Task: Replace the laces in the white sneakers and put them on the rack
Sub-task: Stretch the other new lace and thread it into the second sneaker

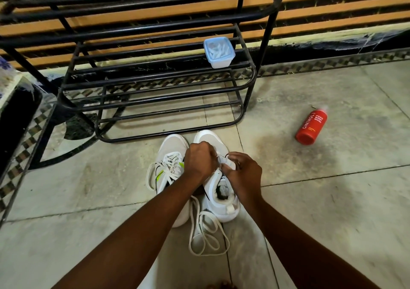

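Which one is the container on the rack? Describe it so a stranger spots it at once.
Start at the black metal shoe rack against the slatted wall. On its middle tier, near the right end, sits a small plastic container. It is the only thing on the rack: clear, squarish, with a pale blue lid and white pieces inside, unlike the red bottle lying on the floor.

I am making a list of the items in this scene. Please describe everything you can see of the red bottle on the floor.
The red bottle lies on its side on the pale tiled floor, to the right of the black metal rack and apart from the sneakers. It looks like smooth plastic, a cylinder with a paler cap end pointing away from the person. White letters read "Cinthol" and "Foam Body Wash". Nothing touches it except the floor; neither hand is near it.
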